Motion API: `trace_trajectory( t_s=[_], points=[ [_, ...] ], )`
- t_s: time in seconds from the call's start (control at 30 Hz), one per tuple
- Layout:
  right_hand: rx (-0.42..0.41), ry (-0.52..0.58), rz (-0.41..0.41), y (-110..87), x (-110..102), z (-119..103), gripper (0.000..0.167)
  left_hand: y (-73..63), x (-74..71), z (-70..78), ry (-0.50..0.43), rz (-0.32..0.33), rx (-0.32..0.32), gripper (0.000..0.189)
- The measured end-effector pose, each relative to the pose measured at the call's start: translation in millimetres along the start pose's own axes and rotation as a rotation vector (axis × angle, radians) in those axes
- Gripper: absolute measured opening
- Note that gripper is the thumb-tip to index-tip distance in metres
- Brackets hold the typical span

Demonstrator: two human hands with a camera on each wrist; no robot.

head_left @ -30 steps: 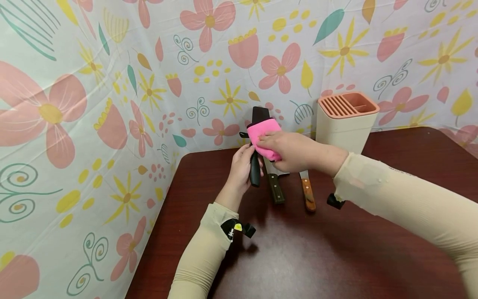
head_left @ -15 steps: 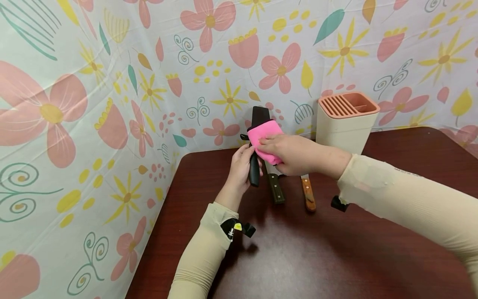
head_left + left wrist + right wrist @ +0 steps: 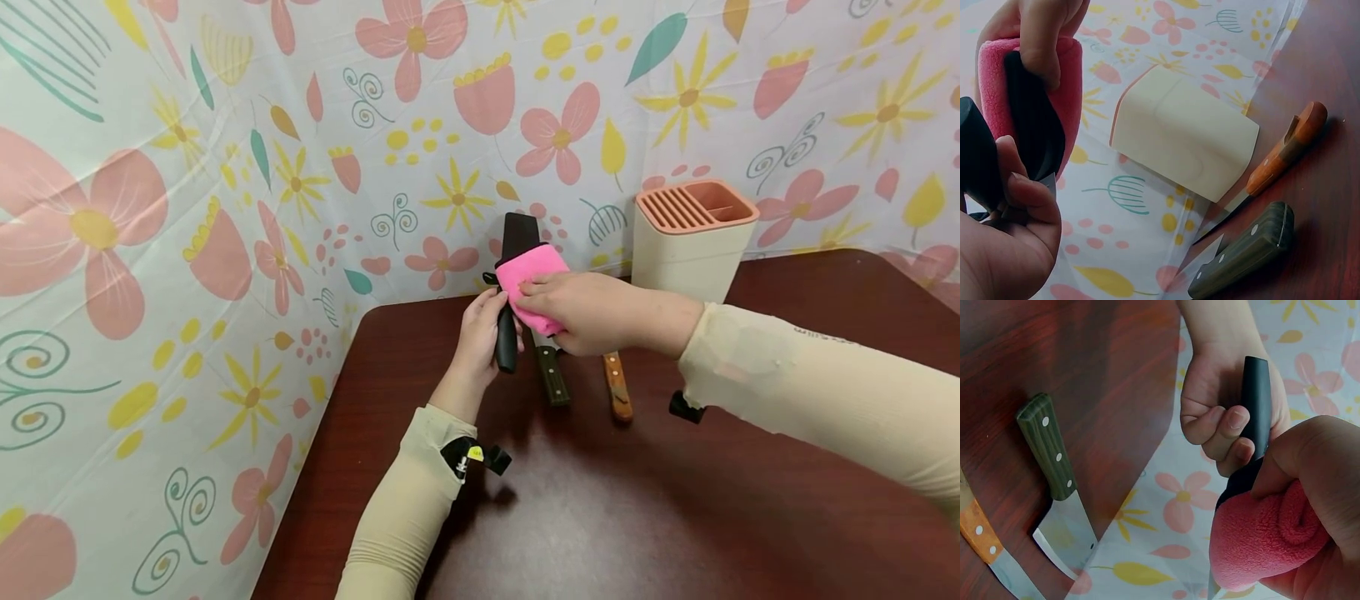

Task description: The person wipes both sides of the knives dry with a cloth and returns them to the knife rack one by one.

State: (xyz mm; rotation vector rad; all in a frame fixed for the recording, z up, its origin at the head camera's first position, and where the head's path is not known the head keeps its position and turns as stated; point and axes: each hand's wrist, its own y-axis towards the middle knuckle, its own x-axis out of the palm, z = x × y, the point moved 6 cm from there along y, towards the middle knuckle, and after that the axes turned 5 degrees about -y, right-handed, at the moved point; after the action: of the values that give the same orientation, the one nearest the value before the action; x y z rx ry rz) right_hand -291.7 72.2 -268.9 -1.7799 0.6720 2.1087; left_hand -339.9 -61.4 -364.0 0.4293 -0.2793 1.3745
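Observation:
My left hand [image 3: 480, 329] has its fingers curled around the black handle [image 3: 507, 343] of a kitchen knife, tilted above the table. Its broad, dark blade [image 3: 521, 233] sticks out beyond a folded pink cloth [image 3: 534, 271]. With my right hand [image 3: 596, 308] I hold that cloth against the blade near the handle; the right wrist view shows the cloth [image 3: 1266, 540] bunched under my thumb. Much of the blade is hidden by cloth and fingers. Black material [image 3: 1035, 119] lines the cloth's inner side in the left wrist view.
A cleaver with a dark green handle [image 3: 553, 379] and a knife with an orange-brown wooden handle [image 3: 618, 387] lie on the dark red table [image 3: 600, 517]. Behind them stands a cream knife block [image 3: 686, 262] with a slotted coral top. A flowered sheet [image 3: 450, 150] hangs behind.
My right hand and the cloth have slid slightly down the blade towards the handle, so a little more blade shows. The left hand keeps its grip in nearly the same place.

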Motion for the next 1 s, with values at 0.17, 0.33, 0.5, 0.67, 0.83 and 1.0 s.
trace_trajectory(
  t_s=[0.17,0.33,0.5,0.67,0.83,1.0],
  points=[
    [-0.001,-0.022,-0.038,2.2,-0.7,-0.2,0.058,-0.5,0.8,-0.9,-0.001,-0.006,-0.004,0.018],
    [-0.009,-0.020,-0.077,5.1,-3.4,-0.4,0.056,-1.1,1.8,-1.0,-0.006,-0.001,-0.008,0.016],
    [-0.019,-0.009,-0.133,10.3,-9.3,-2.0,0.048,-1.6,1.7,-0.9,-0.025,-0.017,-0.007,0.016],
    [0.003,0.034,-0.238,15.8,-16.3,0.4,0.040,-1.8,3.8,-2.0,-0.031,-0.043,0.001,0.014],
    [0.041,0.164,-0.325,20.8,-22.6,10.3,0.044,-2.6,5.4,-5.3,-0.041,-0.037,-0.004,0.011],
    [0.042,0.234,-0.329,35.5,-43.4,23.3,0.027,-3.7,4.8,-5.8,-0.040,-0.002,-0.002,0.008]
  ],
)
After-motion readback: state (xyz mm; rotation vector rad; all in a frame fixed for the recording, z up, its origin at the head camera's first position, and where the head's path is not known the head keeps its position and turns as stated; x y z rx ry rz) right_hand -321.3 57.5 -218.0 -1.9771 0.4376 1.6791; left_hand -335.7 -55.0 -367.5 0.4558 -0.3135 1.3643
